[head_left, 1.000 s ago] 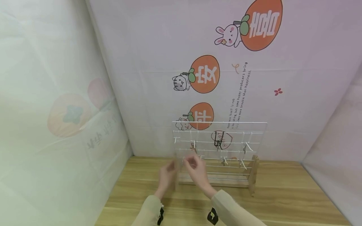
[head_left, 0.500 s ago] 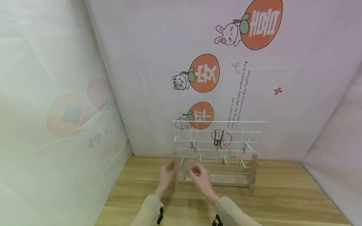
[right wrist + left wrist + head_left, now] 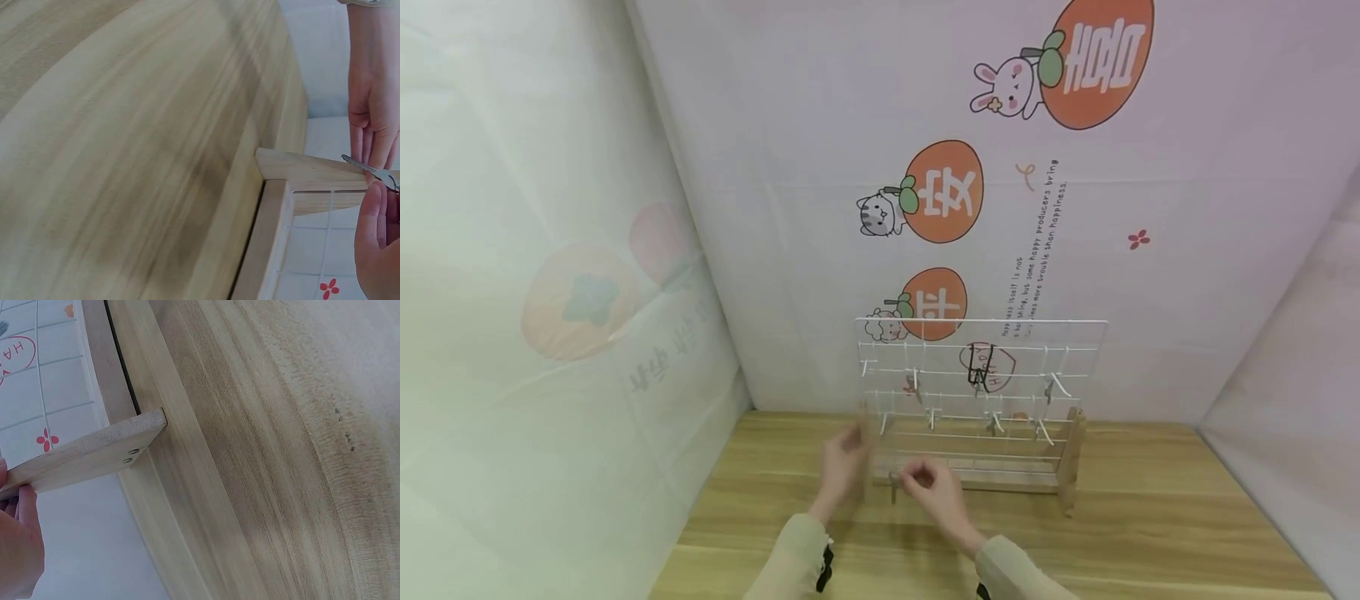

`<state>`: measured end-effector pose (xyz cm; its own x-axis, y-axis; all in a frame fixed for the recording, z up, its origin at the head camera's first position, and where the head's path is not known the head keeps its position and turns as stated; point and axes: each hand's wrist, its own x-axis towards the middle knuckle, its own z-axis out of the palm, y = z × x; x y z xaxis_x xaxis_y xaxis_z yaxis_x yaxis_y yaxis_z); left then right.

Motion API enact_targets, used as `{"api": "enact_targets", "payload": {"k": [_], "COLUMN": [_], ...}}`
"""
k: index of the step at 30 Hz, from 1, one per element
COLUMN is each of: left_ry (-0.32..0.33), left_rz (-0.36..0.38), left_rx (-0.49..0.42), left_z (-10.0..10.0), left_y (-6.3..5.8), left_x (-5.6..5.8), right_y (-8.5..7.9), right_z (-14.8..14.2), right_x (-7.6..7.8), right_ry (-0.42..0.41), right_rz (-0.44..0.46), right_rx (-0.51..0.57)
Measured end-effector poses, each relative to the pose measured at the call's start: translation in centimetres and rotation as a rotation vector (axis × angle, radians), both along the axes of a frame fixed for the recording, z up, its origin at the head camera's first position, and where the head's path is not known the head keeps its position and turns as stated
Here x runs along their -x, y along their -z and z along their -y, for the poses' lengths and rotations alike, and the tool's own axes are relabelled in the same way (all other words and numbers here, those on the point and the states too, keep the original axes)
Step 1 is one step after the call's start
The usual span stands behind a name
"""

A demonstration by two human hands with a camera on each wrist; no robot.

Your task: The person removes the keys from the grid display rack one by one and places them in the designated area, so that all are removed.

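A white wire grid rack (image 3: 981, 321) with wooden feet stands on the table. My left hand (image 3: 841, 467) grips its left wooden upright; in the left wrist view the fingers (image 3: 28, 509) lie against that wooden upright (image 3: 94, 447). Just in front of the grid, my right hand (image 3: 938, 496) pinches a small metal key (image 3: 893, 489), its blade pointing down. In the right wrist view the key (image 3: 357, 163) sticks out past the thumb, overlapping the left hand (image 3: 375, 119) behind it. White hooks line the grid, and the lower left hook (image 3: 884, 423) is bare.
Other keys hang from hooks, such as one key (image 3: 1048, 390) at upper right and another key (image 3: 992, 425) lower down. A black hook piece (image 3: 978, 367) sits near the grid's middle. Printed cloth walls (image 3: 805, 250) enclose the wood-grain table (image 3: 1150, 500).
My right hand has drawn down and away from the lower left hook with the key, toward the table's front. The left hand has stayed at the rack's upright.
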<state>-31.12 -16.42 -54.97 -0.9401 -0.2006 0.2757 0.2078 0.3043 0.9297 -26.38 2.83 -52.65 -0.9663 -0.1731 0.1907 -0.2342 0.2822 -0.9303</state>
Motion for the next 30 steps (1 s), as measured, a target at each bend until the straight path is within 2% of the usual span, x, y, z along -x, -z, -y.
{"api": "enact_targets", "payload": {"k": [8, 15, 22, 30], "left_ry": [-0.013, -0.017, -0.003, 0.007], "left_rz": [0.019, 0.029, 0.011, -0.022], "left_rx": [0.023, 0.040, 0.053, 0.048], "left_z": [0.1, 0.1, 0.2, 0.2], "left_y": [0.1, -0.1, 0.0, 0.1], "left_x": [0.1, 0.1, 0.1, 0.2], "right_y": [1.7, 2.6, 3.5, 4.2], "right_z": [-0.2, -0.2, -0.1, 0.1], "right_x": [-0.3, -0.7, -0.7, -0.7], "right_ry": [-0.045, -0.070, -0.095, -0.149], "right_rz": [0.051, 0.098, 0.123, 0.141], "right_rx": [-0.029, -0.072, -0.109, -0.097]}}
